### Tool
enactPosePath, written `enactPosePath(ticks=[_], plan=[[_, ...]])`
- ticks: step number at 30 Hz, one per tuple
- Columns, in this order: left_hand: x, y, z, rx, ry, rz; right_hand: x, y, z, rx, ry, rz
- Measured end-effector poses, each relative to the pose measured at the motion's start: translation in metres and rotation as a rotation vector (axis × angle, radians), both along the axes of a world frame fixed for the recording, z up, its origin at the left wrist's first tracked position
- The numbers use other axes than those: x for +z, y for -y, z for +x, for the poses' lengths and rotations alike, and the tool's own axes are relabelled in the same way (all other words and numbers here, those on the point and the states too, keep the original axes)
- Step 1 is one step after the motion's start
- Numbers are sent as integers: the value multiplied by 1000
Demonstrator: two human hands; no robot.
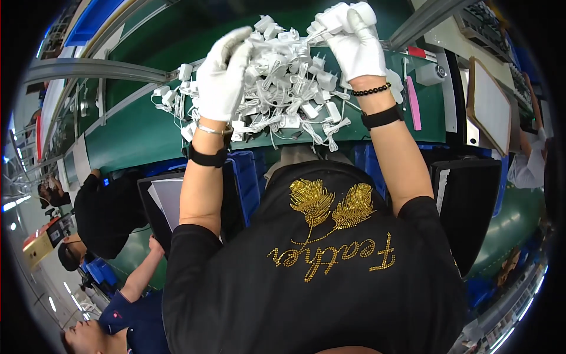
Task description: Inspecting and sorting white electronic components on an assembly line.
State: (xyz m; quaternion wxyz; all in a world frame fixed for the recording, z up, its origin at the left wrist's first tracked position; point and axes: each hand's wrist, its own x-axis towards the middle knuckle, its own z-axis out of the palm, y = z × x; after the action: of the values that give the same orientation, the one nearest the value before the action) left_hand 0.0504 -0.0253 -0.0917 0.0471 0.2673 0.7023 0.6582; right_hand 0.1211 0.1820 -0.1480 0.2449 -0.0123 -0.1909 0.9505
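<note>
On the left, a person in a dark blue shirt [138, 318] is cut off by the bottom edge. A long green table [118, 144] runs across, and much of its top is hidden under a big heap of small white plastic chargers with thin white cords [289, 121]. The left hand in a white cloth glove [221, 82] is at the left side of the heap. Its fingers bend toward the chargers, but I can't tell if they pinch one, because the glove and the heap are both white. In the middle, the cords are so tangled that I can't see which goes where. The right hand in a white cloth glove [361, 52] is up past the heap's far right side. Its thumb and fingers are closed around a white, blocky plastic charger [336, 16], which sits at the fingertips. The thumb hides part of it, so it could be one or two. Farther right lies a flat pink strip [414, 103].
</note>
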Motion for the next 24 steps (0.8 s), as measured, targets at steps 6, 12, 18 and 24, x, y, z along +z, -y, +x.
enactPosePath(ticks=[6, 12, 18, 24], plan=[[9, -18, 44, -389, -87, -335, -19, 10, -26, -66, 159, 277], [-51, 14, 48, -526, -97, -586, 30, 2, -13, -86, -109, 152], [-80, 19, 39, -267, -293, -398, 118, 3, 46, -473, -256, 606], [-76, -4, 41, -183, -659, -442, 91, -30, 104, -1083, 158, 1545]])
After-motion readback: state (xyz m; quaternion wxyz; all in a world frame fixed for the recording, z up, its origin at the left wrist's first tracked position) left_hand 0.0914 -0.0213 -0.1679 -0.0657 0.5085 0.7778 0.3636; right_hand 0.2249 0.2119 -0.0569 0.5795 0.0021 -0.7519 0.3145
